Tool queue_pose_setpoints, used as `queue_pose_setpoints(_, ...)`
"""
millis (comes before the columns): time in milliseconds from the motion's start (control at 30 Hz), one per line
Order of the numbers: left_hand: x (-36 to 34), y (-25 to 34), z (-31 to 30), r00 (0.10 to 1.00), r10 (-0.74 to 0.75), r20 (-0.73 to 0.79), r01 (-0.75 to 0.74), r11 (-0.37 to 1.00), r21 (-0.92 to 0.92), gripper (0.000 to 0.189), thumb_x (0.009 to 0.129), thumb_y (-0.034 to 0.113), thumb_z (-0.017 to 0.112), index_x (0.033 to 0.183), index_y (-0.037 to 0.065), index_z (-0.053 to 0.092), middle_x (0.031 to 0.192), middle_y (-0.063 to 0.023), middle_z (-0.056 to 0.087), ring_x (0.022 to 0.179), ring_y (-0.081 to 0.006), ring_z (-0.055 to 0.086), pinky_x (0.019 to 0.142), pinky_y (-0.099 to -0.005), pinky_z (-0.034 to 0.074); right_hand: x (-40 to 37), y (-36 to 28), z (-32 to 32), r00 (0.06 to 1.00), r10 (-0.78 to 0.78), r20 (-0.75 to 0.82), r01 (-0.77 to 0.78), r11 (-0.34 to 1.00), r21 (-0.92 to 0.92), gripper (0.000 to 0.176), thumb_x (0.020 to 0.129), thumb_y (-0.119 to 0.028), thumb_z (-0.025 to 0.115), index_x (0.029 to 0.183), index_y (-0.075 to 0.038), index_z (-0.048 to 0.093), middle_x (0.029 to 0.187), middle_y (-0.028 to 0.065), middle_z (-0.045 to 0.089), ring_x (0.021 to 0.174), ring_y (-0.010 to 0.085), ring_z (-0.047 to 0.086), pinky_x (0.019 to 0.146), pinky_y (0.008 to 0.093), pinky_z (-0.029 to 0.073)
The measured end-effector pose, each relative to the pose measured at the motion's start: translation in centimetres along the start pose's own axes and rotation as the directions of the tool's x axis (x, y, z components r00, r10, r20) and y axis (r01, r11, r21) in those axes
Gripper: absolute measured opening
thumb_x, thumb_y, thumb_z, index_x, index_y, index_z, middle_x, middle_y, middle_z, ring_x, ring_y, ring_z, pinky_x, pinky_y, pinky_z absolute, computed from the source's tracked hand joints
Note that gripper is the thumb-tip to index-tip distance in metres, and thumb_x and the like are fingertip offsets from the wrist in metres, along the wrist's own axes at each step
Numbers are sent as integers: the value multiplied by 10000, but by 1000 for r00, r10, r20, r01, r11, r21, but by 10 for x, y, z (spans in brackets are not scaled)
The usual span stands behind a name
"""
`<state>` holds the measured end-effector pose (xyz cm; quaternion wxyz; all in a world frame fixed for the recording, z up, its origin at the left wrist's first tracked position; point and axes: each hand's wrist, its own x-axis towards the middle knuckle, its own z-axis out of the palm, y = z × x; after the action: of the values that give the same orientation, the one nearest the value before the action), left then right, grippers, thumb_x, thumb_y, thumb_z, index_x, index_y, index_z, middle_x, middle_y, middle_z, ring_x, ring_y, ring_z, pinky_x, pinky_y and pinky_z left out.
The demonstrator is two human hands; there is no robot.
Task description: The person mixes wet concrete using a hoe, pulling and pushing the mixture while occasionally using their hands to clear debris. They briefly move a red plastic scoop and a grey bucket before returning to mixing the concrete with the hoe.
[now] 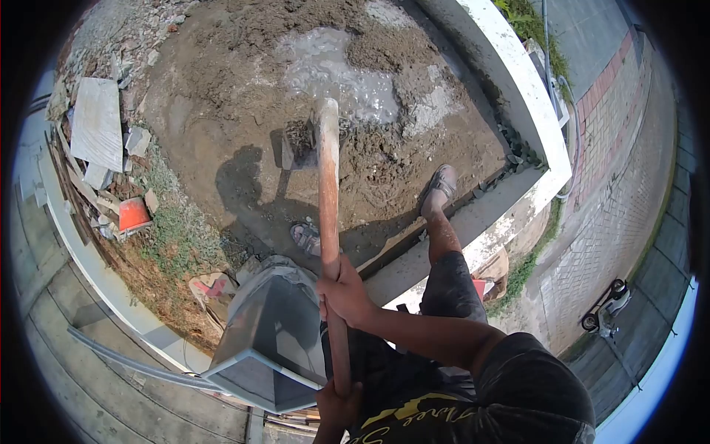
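Observation:
Both my hands are wrapped round the wooden handle of a hoe (330, 192), which runs upward through the middle of the view. My right hand (345, 294) is closed about the middle of the handle. Lower down, near its butt end, my left hand (338, 405) is closed on it, partly hidden at the bottom. The hoe's metal head is at the far end, over wet mortar (370, 144), mostly hidden behind the handle. Just beyond it lies a grey, watery puddle (336, 74) in the mix.
A white low wall (551, 126) borders the mortar on the right. My feet stand at the near edge of the mix. Near my left leg is a grey box-like container (277, 325). Rubble, a pale slab (97, 122) and an orange piece (134, 214) lie left. A scooter (606, 307) stands on the street.

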<state>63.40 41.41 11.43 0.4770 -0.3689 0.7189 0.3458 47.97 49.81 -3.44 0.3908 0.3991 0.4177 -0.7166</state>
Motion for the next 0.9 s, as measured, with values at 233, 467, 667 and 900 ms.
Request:
queue_pose_setpoints(233,1,24,-21,917,-282,283,177,921,347,536,769,418,710,1008,-58,646,905,-283,682,918,-411,682,810,-468,536,7,44,-60,839,412,-355,-426,904,42,241,793,-40,548,987,-27,406,740,142,509,466,247,539,405,437,492)
queue_pose_setpoints(467,138,84,6,914,-149,377,-140,757,638,496,792,383,692,1078,-19,639,999,-261,681,989,-409,657,859,-477,524,123,150,-177,689,592,-417,-477,804,355,235,883,-86,451,1103,-33,515,876,189,591,667,350,631,551,507,543)
queue_pose_setpoints(667,210,153,6,902,-129,412,-305,487,819,361,799,297,664,1031,21,669,984,-224,693,948,-400,670,835,-487,531,197,207,-193,782,605,-151,-375,650,661,108,869,-99,484,954,-33,501,775,150,546,634,320,574,593,483,521)
queue_pose_setpoints(900,173,199,-25,874,109,473,-485,247,839,256,825,224,628,953,7,670,880,-187,701,864,-359,700,759,-463,550,187,131,-131,926,374,-46,-153,485,861,153,843,-123,553,734,-83,453,624,54,463,532,200,494,515,351,471)
